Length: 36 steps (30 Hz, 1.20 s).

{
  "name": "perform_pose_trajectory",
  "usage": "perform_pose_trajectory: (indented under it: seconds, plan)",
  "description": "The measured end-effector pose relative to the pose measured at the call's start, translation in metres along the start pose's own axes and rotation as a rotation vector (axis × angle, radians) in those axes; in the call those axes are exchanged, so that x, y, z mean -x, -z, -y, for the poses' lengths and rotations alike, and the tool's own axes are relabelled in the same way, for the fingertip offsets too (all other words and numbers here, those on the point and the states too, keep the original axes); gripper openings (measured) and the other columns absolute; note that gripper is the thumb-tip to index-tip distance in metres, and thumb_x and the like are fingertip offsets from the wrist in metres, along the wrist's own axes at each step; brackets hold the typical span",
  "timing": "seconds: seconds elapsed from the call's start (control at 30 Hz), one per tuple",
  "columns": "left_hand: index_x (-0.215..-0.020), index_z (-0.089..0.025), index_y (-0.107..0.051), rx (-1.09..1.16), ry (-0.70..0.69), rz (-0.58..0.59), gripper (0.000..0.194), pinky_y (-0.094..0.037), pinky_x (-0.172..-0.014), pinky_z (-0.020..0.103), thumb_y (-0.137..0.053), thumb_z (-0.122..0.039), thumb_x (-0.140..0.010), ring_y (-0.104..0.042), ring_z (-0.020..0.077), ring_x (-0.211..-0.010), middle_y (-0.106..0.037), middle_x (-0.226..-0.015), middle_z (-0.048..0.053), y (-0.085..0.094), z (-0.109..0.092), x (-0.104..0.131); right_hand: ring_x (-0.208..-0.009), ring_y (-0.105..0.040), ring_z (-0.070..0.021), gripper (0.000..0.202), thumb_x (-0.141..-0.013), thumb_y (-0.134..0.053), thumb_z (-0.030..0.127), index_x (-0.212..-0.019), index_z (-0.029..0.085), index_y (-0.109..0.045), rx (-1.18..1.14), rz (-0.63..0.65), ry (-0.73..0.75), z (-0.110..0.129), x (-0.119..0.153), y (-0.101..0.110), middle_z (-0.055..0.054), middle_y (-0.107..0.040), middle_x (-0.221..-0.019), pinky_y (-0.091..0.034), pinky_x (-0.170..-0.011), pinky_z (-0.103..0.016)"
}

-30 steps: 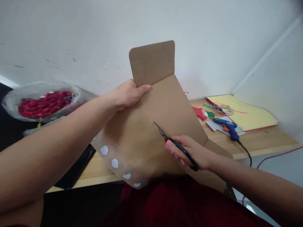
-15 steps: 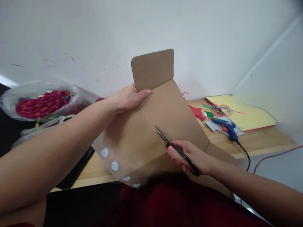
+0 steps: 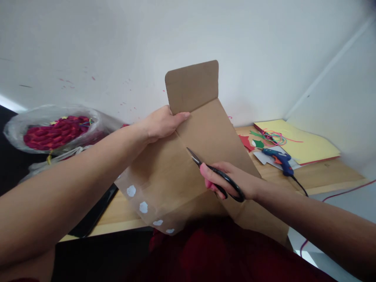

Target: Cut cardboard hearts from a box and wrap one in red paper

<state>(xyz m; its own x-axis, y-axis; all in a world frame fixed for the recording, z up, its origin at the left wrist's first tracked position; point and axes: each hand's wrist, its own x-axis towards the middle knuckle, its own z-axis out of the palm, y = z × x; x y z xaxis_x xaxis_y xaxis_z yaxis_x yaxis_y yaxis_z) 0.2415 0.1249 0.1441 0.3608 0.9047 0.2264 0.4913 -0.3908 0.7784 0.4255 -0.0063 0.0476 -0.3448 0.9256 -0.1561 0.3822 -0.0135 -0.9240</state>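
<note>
My left hand (image 3: 163, 123) grips the upper left edge of a brown cardboard sheet (image 3: 214, 133), thumb on top and the other fingers out of sight behind it. The cardboard is creased, with a rounded flap rising at its top. In my right hand (image 3: 225, 178) is a pair of scissors (image 3: 232, 186) with black handles, the fingers wrapped round them. Their blades point up and left over the cardboard's fold line, and the tip looks close to the surface. Pale torn patches (image 3: 143, 207) run along the cardboard's lower left edge.
A clear plastic bag (image 3: 13, 131) with dark red braided pieces stands at left. On the wooden table (image 3: 317, 176) lie a blue glue gun (image 3: 282, 160), yellow paper (image 3: 311, 143), tangled cords (image 3: 274, 137) and red and green cutouts. A black flat object (image 3: 94, 215) lies near the left edge.
My right hand has moved the scissors slightly up and left, their tip further along the fold, and the handles now look wider apart. The left hand keeps its hold.
</note>
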Motion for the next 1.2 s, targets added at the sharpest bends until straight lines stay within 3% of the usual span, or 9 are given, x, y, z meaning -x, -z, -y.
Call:
perform_pose_trajectory:
  seconds: [0.1, 0.23, 0.43, 0.6, 0.77, 0.93, 1.1, 1.2]
  plan:
    - [-0.126, -0.025, -0.071, 0.024, -0.091, 0.100, 0.044, -0.056, -0.097, 0.038, -0.061, -0.046, -0.089, -0.071, 0.0280, -0.113, -0.076, -0.122, 0.006, 0.001, 0.007, -0.004, -0.048, -0.048, -0.0080, 0.063, -0.093, -0.047, 0.078, -0.075, 0.018, -0.052, 0.000, -0.002, 0.022, -0.007, -0.001, -0.001, 0.003, -0.052, -0.065, -0.039, -0.048, -0.024]
    - [-0.129, -0.024, -0.069, -0.054, -0.137, 0.111, 0.047, -0.054, -0.101, 0.039, -0.061, -0.047, -0.089, -0.069, 0.0283, -0.118, -0.074, -0.127, 0.007, 0.001, 0.009, -0.007, -0.048, -0.046, -0.0077, 0.057, -0.094, -0.053, 0.073, -0.076, 0.019, -0.050, -0.016, 0.004, 0.025, -0.015, -0.001, -0.002, 0.003, -0.051, -0.066, -0.036, -0.047, -0.023]
    - [-0.130, -0.024, -0.070, -0.174, -0.095, 0.078, 0.049, -0.054, -0.099, 0.040, -0.060, -0.050, -0.090, -0.069, 0.0300, -0.115, -0.075, -0.125, 0.008, 0.002, 0.006, -0.006, -0.046, -0.045, -0.0082, 0.065, -0.088, -0.049, 0.083, -0.071, 0.020, -0.045, 0.012, -0.054, -0.004, -0.016, -0.001, -0.008, 0.004, -0.047, -0.058, -0.033, -0.044, -0.022]
    - [-0.121, -0.024, -0.074, -0.212, -0.054, 0.045, 0.045, -0.051, -0.102, 0.040, -0.062, -0.053, -0.089, -0.069, 0.0309, -0.114, -0.075, -0.123, 0.008, -0.001, 0.004, -0.003, -0.046, -0.039, -0.0068, 0.063, -0.085, -0.061, 0.077, -0.065, 0.020, -0.043, 0.020, -0.118, 0.047, -0.020, -0.003, -0.012, 0.006, -0.040, -0.054, -0.028, -0.043, -0.021]
    - [-0.120, -0.022, -0.073, -0.051, -0.023, 0.111, 0.044, -0.054, -0.096, 0.038, -0.065, -0.051, -0.088, -0.070, 0.0301, -0.114, -0.074, -0.126, 0.009, 0.001, 0.002, 0.000, -0.043, -0.045, -0.0085, 0.062, -0.083, -0.060, 0.081, -0.075, 0.021, -0.046, -0.106, -0.025, -0.066, -0.026, 0.002, -0.011, 0.006, -0.045, -0.058, -0.037, -0.040, -0.022]
    - [-0.121, -0.021, -0.073, -0.008, -0.064, 0.185, 0.043, -0.055, -0.096, 0.039, -0.068, -0.046, -0.086, -0.070, 0.0308, -0.115, -0.074, -0.126, 0.010, 0.006, 0.002, -0.004, -0.048, -0.049, -0.0074, 0.070, -0.087, -0.041, 0.088, -0.077, 0.019, -0.049, -0.067, 0.048, -0.056, -0.015, 0.012, -0.005, 0.003, -0.050, -0.065, -0.040, -0.046, -0.022]
    - [-0.117, -0.021, -0.073, 0.025, -0.081, 0.179, 0.037, -0.055, -0.098, 0.037, -0.065, -0.042, -0.088, -0.070, 0.0284, -0.115, -0.075, -0.125, 0.007, 0.004, 0.001, -0.004, -0.045, -0.048, -0.0065, 0.067, -0.086, -0.051, 0.085, -0.075, 0.018, -0.050, -0.051, 0.032, -0.070, 0.004, 0.005, -0.001, 0.004, -0.050, -0.064, -0.043, -0.048, -0.023]
    - [-0.114, -0.021, -0.074, 0.038, -0.037, 0.170, 0.036, -0.057, -0.094, 0.038, -0.066, -0.044, -0.086, -0.072, 0.0290, -0.110, -0.077, -0.120, 0.008, 0.003, 0.000, -0.003, -0.045, -0.049, -0.0071, 0.067, -0.088, -0.048, 0.084, -0.075, 0.018, -0.051, -0.014, 0.002, -0.023, 0.011, 0.000, 0.001, 0.004, -0.051, -0.064, -0.043, -0.048, -0.024]
